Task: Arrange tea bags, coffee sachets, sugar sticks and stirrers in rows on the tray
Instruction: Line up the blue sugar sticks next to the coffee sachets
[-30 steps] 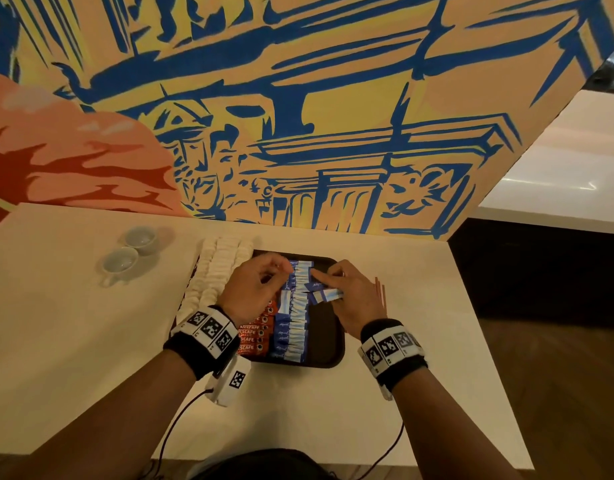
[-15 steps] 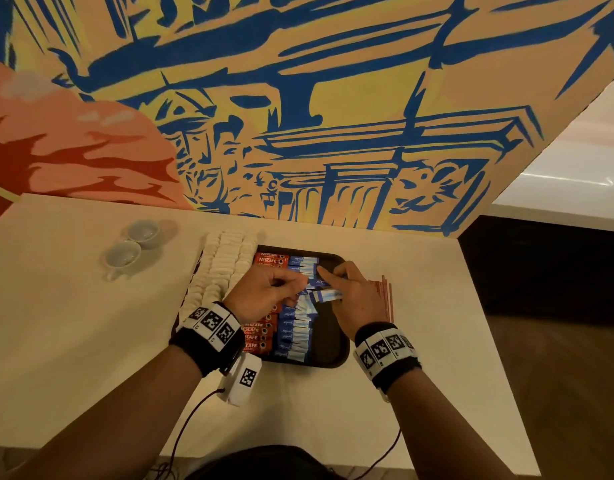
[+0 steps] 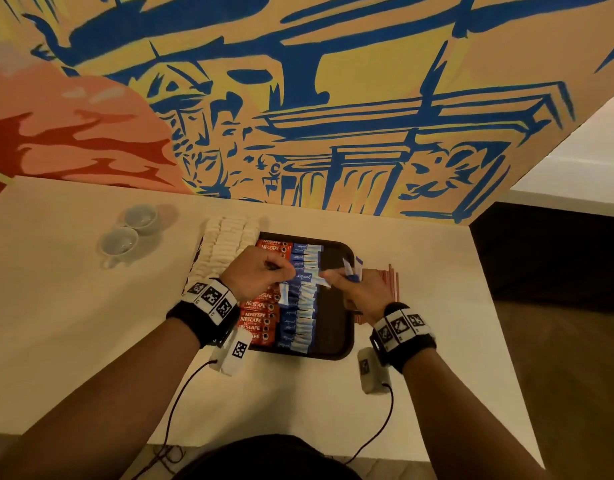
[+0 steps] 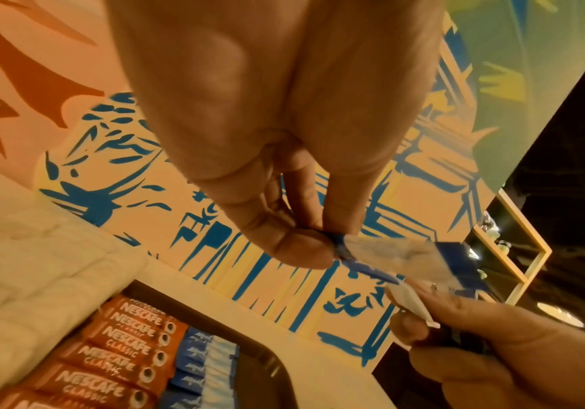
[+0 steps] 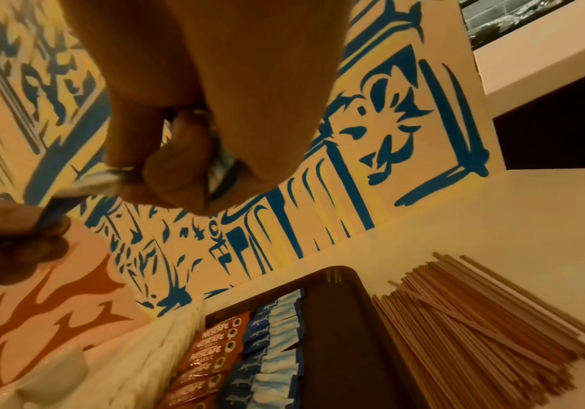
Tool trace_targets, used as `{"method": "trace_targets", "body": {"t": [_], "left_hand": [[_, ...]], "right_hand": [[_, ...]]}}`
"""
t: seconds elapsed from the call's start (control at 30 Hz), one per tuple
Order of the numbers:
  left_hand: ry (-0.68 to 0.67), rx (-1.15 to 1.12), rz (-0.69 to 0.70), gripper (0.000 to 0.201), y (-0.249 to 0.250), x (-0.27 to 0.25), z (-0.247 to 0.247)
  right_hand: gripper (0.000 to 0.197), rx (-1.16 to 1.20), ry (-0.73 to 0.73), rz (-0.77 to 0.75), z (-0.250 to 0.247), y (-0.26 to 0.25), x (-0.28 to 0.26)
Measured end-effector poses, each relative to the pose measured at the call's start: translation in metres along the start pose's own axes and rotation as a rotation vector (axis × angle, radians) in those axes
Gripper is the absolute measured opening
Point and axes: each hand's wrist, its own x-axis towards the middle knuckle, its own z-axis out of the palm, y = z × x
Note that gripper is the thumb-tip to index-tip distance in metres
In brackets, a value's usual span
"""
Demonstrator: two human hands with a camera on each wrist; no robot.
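**Both hands on one blue sachet above the tray**

The left hand (image 3: 260, 271) pinches the blue end of a sachet (image 4: 389, 258) between thumb and fingertips. The right hand (image 3: 362, 292) grips its other, white end and also clutches a few spare sachets (image 3: 352, 270) that stick up from its fingers. The shared sachet hangs just above the blue row (image 3: 303, 296), over the middle of the tray (image 3: 343, 306).

Half a second ago the right hand held only a flat sachet low against the row. Now it sits further right, with the spares fanned upward, and the left hand has closed on the sachet's near end.

The tray is dark, smooth and round-cornered. On it lie a column of glossy red Nescafe sticks (image 3: 260, 317) and, touching them, the blue-and-white paper sachets, overlapped like shingles. White, soft-looking tea bags (image 3: 229, 240) are stacked along the tray's left edge. Thin brown stirrers (image 5: 476, 326) lie in a loose bundle on the pale table (image 3: 73, 306), just right of the tray. Two small cups (image 3: 128, 233) stand well apart on the left.
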Motion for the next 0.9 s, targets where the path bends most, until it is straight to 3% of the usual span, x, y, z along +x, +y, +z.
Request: {"method": "trace_targets", "body": {"t": [0.1,0.2,0.4,0.5,0.57,0.67,0.8,0.9], "left_hand": [[-0.004,0.036,-0.005,0.007,-0.013,0.006,-0.001],[0.015,0.048,-0.021,0.006,-0.03,0.011,-0.001],[0.012,0.023,-0.055,0.006,-0.058,0.02,0.0],[0.064,0.004,-0.076,0.007,-0.067,0.023,0.004],[0.132,0.005,-0.126,0.012,-0.076,0.024,0.007],[0.18,0.02,-0.188,0.018,-0.091,0.022,0.011],[0.273,-0.078,-0.286,0.021,-0.107,0.017,0.018],[0.254,-0.228,-0.392,0.022,-0.122,0.014,0.027]], "right_hand": [[0.024,0.01,-0.063,0.047,-0.002,0.003,0.013],[0.037,-0.071,-0.161,0.098,-0.002,0.003,0.026],[0.03,-0.183,-0.194,0.121,0.008,0.01,0.06],[0.038,-0.245,-0.154,0.108,0.009,0.012,0.077],[0.044,-0.257,-0.051,0.124,0.01,0.019,0.09],[0.034,-0.274,0.063,0.19,0.01,0.029,0.109],[0.031,-0.303,0.098,0.249,0.015,0.043,0.131],[0.029,-0.329,0.084,0.294,0.022,0.05,0.142]]}}
